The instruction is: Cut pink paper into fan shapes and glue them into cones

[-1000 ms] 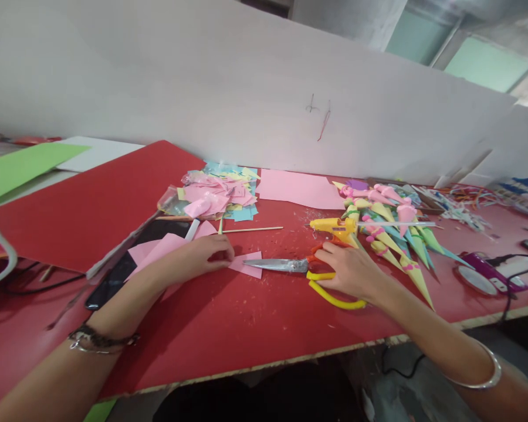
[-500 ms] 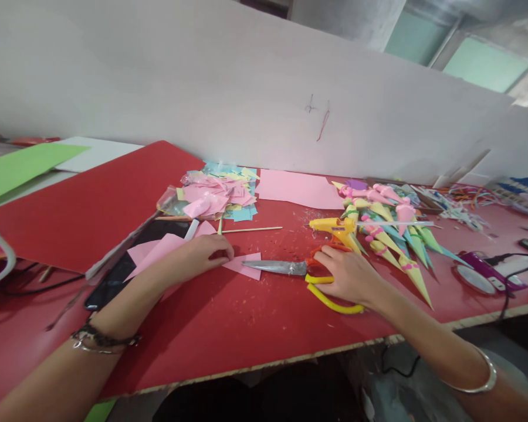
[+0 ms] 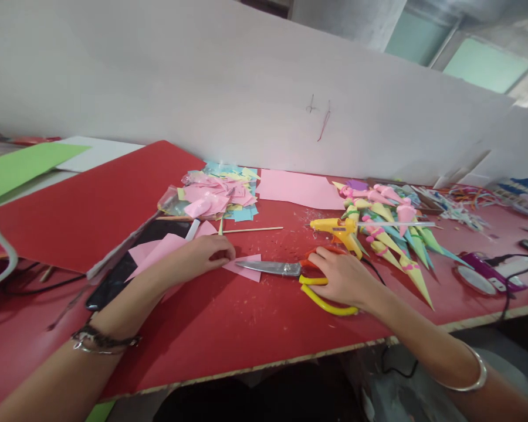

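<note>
A small pink paper piece [image 3: 251, 272] lies on the red table, its left tip under the fingertips of my left hand [image 3: 209, 256], whose fingers are curled together. My right hand [image 3: 341, 274] grips the handles of a pair of scissors [image 3: 281, 268] with orange and yellow grips. The blades look closed and lie across the pink piece, tip close to my left fingers. Larger pink sheets [image 3: 152, 253] sit under my left wrist, over a black phone [image 3: 103, 291].
Behind are cut paper pieces [image 3: 220, 193], a thin stick [image 3: 255, 229] and a pink sheet [image 3: 297, 187]. A yellow glue gun [image 3: 341, 230] and paper cones [image 3: 416, 278] lie beyond my right hand. A red board [image 3: 83, 205] stands at the left.
My right hand and the scissors have moved slightly left, bringing the blade tip further across the pink piece. My left hand has barely moved.
</note>
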Tool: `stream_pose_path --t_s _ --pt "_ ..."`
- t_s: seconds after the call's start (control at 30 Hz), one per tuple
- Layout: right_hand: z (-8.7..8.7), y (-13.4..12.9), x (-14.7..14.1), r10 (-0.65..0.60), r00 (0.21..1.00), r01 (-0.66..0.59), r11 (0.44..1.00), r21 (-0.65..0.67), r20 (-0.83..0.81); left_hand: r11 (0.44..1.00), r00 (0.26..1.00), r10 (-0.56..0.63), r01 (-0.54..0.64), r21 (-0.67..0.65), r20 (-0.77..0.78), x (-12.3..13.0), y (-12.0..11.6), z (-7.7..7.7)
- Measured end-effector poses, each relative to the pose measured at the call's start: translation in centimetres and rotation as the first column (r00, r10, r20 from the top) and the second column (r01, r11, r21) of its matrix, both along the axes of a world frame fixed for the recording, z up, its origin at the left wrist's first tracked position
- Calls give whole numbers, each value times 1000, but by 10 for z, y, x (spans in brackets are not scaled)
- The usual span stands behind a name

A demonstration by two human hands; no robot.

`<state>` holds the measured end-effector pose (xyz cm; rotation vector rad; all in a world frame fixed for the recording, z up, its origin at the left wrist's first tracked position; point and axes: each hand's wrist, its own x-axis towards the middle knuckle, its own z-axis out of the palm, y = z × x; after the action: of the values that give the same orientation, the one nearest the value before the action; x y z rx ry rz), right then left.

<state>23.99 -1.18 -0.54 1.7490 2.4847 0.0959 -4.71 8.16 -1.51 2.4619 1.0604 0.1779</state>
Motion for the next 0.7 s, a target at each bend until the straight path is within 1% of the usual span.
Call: stream_pose_path --t_s 0.27,0.57,0.7 --pt "2 -2 -3 -5 999 6 1000 17 -33 1000 1000 -15 16 19 -18 1 0 2" --pt "-2 0 -1 -5 998 5 1000 11 -66 999 1000 -27 27 30 -1 1 0 0" --pt "-3 1 0 -7 997 8 1000 13 -76 1000 1000 -25 25 16 -4 1 0 0"
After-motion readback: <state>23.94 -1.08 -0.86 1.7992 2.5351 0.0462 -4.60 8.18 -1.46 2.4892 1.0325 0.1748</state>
